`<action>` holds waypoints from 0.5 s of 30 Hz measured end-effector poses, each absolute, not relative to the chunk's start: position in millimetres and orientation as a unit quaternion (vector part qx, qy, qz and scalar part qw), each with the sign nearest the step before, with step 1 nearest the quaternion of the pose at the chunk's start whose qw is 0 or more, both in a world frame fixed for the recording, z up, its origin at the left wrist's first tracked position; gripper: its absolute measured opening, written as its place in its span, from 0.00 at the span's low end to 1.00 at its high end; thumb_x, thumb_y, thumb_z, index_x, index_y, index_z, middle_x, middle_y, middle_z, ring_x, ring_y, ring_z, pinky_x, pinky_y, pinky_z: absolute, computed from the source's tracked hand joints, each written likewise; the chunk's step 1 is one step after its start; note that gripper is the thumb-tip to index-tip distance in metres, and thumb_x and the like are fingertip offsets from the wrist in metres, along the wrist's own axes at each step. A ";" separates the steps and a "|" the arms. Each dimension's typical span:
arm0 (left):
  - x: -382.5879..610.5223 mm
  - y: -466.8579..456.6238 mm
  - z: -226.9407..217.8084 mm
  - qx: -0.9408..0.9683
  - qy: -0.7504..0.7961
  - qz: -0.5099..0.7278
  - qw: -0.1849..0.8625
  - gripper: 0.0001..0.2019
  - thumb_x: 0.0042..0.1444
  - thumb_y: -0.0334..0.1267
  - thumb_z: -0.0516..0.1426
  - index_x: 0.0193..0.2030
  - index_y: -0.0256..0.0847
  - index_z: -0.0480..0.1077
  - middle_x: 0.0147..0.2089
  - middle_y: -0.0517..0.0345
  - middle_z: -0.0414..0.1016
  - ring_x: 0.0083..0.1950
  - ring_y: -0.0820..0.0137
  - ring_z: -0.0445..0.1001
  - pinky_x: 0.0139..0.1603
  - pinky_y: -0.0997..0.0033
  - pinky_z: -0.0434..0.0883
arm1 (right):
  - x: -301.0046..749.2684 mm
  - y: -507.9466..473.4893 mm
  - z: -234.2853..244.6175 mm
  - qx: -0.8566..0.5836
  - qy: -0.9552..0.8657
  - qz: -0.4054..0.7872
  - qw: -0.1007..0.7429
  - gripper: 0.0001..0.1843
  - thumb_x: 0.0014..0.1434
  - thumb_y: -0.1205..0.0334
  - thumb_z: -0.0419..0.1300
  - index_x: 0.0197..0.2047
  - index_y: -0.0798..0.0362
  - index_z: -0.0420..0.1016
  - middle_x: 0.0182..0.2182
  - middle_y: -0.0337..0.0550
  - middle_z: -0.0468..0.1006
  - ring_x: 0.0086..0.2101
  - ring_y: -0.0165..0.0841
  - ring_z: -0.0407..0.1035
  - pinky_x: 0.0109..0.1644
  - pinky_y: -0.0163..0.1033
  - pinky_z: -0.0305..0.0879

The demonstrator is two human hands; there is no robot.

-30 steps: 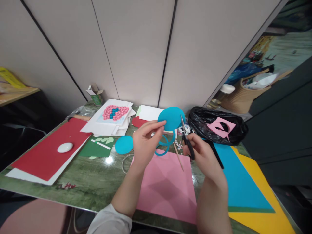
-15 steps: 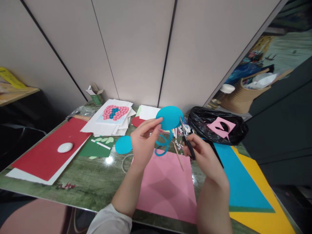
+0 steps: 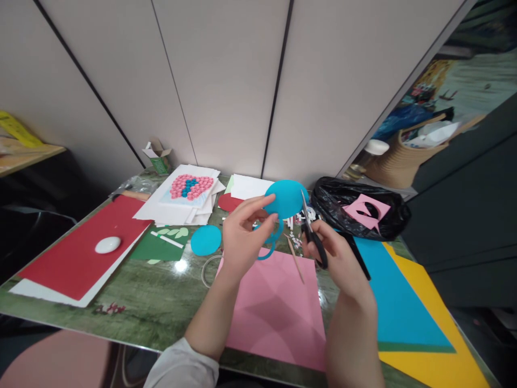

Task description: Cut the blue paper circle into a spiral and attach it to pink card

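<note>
Left hand [image 3: 244, 237] pinches a blue paper disc [image 3: 287, 198], 12 o'clock from the pink sheet [image 3: 278, 318]; right hand [image 3: 337, 256] grips scissors [image 3: 309, 233] by the disc's 3 o'clock edge. Looks like rim-trimming; next snip probably needs the disc rotated.

1. and we're in soft, middling indoor light, the wall panels [image 3: 222, 91] showing a flat, muted grey.
2. there's the glare! one hard white spot burns on the glossy tabletop [image 3: 161, 302], left of centre, pointing to a lamp overhead.
3. a smaller glint sits by the right edge of the pink sheet [image 3: 278, 307], and across that sheet, look, soft-edged shadows overlap.
4. bright, even colour on the blue disc [image 3: 286, 198]; little sparkles along the creases of the black bag [image 3: 323, 202].
5. gloom under the table at lower left, and down the dark panel [image 3: 476, 226] at right.
6. wide-angle stretch now: wall seams lean, outer edges smear, and the upper-right background goes mushy.
7. fine detail's soft, even around the scissors [image 3: 310, 229].
</note>
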State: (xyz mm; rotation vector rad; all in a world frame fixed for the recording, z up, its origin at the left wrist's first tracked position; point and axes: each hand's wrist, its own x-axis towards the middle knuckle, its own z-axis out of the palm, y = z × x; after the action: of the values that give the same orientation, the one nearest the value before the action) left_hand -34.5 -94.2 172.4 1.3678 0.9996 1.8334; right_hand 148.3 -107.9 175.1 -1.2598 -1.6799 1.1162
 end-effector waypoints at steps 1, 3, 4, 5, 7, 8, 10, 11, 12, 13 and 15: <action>-34.7 -94.5 173.0 0.522 0.382 0.692 0.321 0.16 0.49 0.29 0.63 0.45 0.46 0.77 0.43 0.55 0.77 0.32 0.77 0.73 0.32 0.77 0.74 | 148.5 -107.8 175.2 -0.492 -0.659 0.430 0.372 0.07 0.57 0.60 0.56 0.32 0.50 0.61 0.24 0.34 0.63 0.26 0.28 0.52 0.28 0.34 0.50; -35.0 -95.0 174.3 0.527 0.389 0.683 0.324 0.16 0.48 0.29 0.63 0.45 0.46 0.77 0.44 0.55 0.77 0.32 0.77 0.73 0.31 0.78 0.74 | 148.7 -107.7 175.1 -0.496 -0.664 0.420 0.370 0.06 0.57 0.60 0.56 0.33 0.50 0.61 0.25 0.34 0.63 0.26 0.28 0.51 0.28 0.35 0.49; -35.2 -95.1 174.7 0.528 0.391 0.681 0.322 0.16 0.48 0.29 0.63 0.45 0.46 0.77 0.44 0.55 0.77 0.31 0.77 0.73 0.31 0.78 0.74 | 148.7 -107.7 174.7 -0.497 -0.665 0.418 0.369 0.06 0.57 0.59 0.56 0.33 0.50 0.61 0.25 0.34 0.63 0.26 0.28 0.51 0.28 0.35 0.49; -35.4 -95.1 175.0 0.530 0.392 0.680 0.320 0.16 0.48 0.29 0.63 0.45 0.46 0.77 0.44 0.55 0.77 0.31 0.77 0.73 0.31 0.78 0.74 | 148.8 -107.8 174.3 -0.497 -0.666 0.417 0.369 0.07 0.57 0.59 0.56 0.33 0.50 0.61 0.25 0.33 0.63 0.26 0.28 0.51 0.28 0.35 0.49; -35.9 -94.8 174.8 0.534 0.388 0.681 0.316 0.16 0.48 0.28 0.62 0.45 0.47 0.77 0.43 0.56 0.77 0.31 0.77 0.73 0.32 0.78 0.74 | 148.9 -108.0 173.2 -0.497 -0.665 0.417 0.370 0.07 0.58 0.59 0.56 0.33 0.50 0.60 0.25 0.33 0.63 0.26 0.28 0.52 0.28 0.34 0.50; -36.1 -94.6 174.5 0.534 0.384 0.684 0.315 0.17 0.49 0.28 0.62 0.45 0.47 0.77 0.43 0.56 0.77 0.32 0.77 0.73 0.33 0.78 0.74 | 149.0 -108.0 172.6 -0.498 -0.664 0.417 0.370 0.07 0.58 0.59 0.56 0.33 0.50 0.60 0.25 0.33 0.63 0.26 0.28 0.52 0.28 0.34 0.50; -36.4 -94.2 173.9 0.536 0.376 0.687 0.314 0.17 0.49 0.28 0.62 0.46 0.48 0.77 0.43 0.56 0.77 0.33 0.77 0.73 0.33 0.78 0.74 | 149.3 -108.0 171.6 -0.500 -0.662 0.417 0.371 0.07 0.58 0.59 0.57 0.33 0.50 0.61 0.24 0.33 0.64 0.26 0.28 0.53 0.28 0.34 0.50; -36.4 -94.1 173.7 0.537 0.375 0.688 0.313 0.17 0.49 0.28 0.62 0.46 0.48 0.77 0.43 0.56 0.77 0.33 0.77 0.73 0.33 0.78 0.74 | 149.5 -107.9 171.4 -0.501 -0.661 0.418 0.372 0.07 0.58 0.59 0.57 0.33 0.50 0.61 0.24 0.33 0.64 0.26 0.28 0.53 0.28 0.34 0.51; -36.4 -94.2 173.8 0.536 0.376 0.689 0.311 0.17 0.49 0.28 0.62 0.46 0.48 0.77 0.43 0.56 0.77 0.33 0.77 0.72 0.34 0.78 0.74 | 149.5 -107.8 171.3 -0.501 -0.659 0.418 0.373 0.07 0.58 0.59 0.57 0.33 0.50 0.61 0.24 0.33 0.64 0.26 0.28 0.54 0.28 0.34 0.51; -36.2 -94.3 174.2 0.535 0.377 0.689 0.310 0.17 0.49 0.28 0.62 0.46 0.48 0.77 0.43 0.56 0.77 0.33 0.77 0.72 0.34 0.78 0.74 | 149.5 -107.7 171.4 -0.502 -0.658 0.418 0.375 0.07 0.58 0.59 0.57 0.33 0.50 0.61 0.24 0.33 0.64 0.26 0.28 0.55 0.28 0.34 0.52; -35.8 -94.8 175.4 0.534 0.379 0.691 0.306 0.16 0.49 0.28 0.62 0.45 0.47 0.78 0.42 0.56 0.77 0.33 0.77 0.72 0.34 0.78 0.74 | 149.1 -107.6 172.0 -0.502 -0.655 0.419 0.379 0.07 0.58 0.60 0.57 0.32 0.50 0.61 0.23 0.33 0.64 0.26 0.28 0.56 0.29 0.34 0.53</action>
State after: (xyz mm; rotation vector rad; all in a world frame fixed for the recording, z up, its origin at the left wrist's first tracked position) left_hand -35.8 -94.8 175.4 1.4128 1.0038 1.8281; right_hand 149.1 -107.6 172.0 -1.2832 -1.6744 1.0696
